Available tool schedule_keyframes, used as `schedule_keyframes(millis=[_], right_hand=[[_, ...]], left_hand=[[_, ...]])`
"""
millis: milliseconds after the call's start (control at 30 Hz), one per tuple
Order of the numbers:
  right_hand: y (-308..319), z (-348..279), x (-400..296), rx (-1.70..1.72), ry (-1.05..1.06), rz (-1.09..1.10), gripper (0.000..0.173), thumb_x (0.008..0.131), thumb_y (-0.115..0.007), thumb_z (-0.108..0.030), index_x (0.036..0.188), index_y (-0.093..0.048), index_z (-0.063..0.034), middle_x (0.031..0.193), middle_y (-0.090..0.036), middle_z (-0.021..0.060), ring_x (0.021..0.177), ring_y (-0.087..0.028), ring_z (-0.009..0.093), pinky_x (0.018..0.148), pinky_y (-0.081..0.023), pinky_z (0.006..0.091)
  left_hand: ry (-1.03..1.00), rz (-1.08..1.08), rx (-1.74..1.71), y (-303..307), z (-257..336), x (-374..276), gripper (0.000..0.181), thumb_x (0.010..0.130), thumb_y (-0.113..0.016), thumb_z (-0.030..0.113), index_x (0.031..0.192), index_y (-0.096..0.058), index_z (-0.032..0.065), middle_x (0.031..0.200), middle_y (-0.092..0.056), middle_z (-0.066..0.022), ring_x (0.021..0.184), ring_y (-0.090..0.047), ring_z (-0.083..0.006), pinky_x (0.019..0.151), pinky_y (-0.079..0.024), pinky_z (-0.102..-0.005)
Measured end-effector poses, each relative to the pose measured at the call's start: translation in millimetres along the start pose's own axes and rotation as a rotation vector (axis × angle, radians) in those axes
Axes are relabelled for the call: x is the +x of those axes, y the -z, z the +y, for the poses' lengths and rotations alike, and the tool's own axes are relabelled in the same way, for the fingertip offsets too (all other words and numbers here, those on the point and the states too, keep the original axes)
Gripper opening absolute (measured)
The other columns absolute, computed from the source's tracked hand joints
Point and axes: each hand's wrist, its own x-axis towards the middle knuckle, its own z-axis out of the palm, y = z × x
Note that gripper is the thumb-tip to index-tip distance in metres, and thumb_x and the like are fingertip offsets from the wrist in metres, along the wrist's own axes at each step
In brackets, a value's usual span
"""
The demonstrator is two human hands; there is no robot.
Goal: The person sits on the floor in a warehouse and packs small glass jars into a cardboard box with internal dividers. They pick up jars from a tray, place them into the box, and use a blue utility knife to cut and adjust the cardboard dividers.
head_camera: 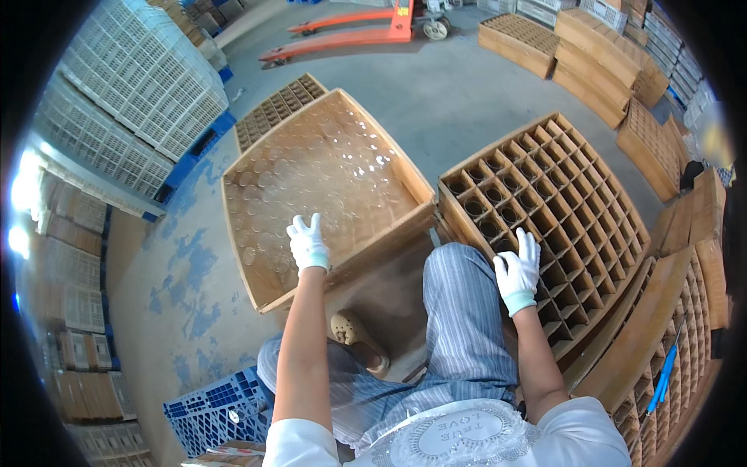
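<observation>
A large open cardboard box (248,286) lies in front of me on the left, with many clear, round-rimmed glass-like vessels (292,169) inside. My left hand (308,242), in a white glove, is over its near part with fingers apart. On the right is a box with a cardboard grid divider (575,219). Round-rimmed clear vessels (493,194) stand in several cells on its left side; other cells look dark. My right hand (519,268), also gloved, is over the near-left cells, thumb and fingers apart. Nothing shows in its grasp.
Another divided box (280,111) sits behind the left box. At far right, a blue-handled tool (662,379) lies on a gridded box (680,333). A blue plastic crate (219,408) is at lower left. White crates (146,76), stacked cartons (595,64) and an orange pallet jack (350,35) stand around.
</observation>
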Motion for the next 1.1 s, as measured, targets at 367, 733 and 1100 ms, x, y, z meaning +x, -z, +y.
schedule_keyframes(millis=[367, 733, 1100], right_hand=[[41, -98, 16, 1.412, -0.273, -0.21, 0.052, 0.092, -0.069, 0.004, 0.141, -0.055, -0.0032, 0.134, -0.061, 0.0132, 0.119, -0.061, 0.021, 0.104, -0.05, 0.0315], [103, -220, 36, 2.085, 0.113, -0.81, 0.066, 0.088, -0.077, -0.015, 0.146, -0.047, -0.0046, 0.119, -0.063, 0.0125, 0.105, -0.064, 0.02, 0.09, -0.054, 0.0349], [67, -208, 66, 1.748, -0.265, -0.286, 0.058, 0.084, -0.082, -0.016, 0.132, -0.054, 0.0016, 0.088, -0.066, 0.0066, 0.081, -0.067, 0.013, 0.07, -0.057, 0.0269]], left_hand=[[0.105, 0.156, -0.469, 127, -5, -56, 0.049, 0.072, -0.085, 0.025, 0.115, -0.067, 0.0099, 0.103, -0.07, -0.0125, 0.095, -0.068, -0.0248, 0.083, -0.056, -0.0368], [-0.081, -0.597, -1.892, 215, 99, -184, 0.087, 0.071, -0.089, 0.013, 0.145, -0.045, 0.0042, 0.134, -0.057, -0.0101, 0.122, -0.057, -0.0216, 0.102, -0.048, -0.0369], [0.01, -0.349, -1.555, 127, 137, -134, 0.065, 0.073, -0.091, 0.018, 0.124, -0.054, 0.0012, 0.105, -0.068, -0.0067, 0.096, -0.064, -0.0139, 0.087, -0.052, -0.0284]])
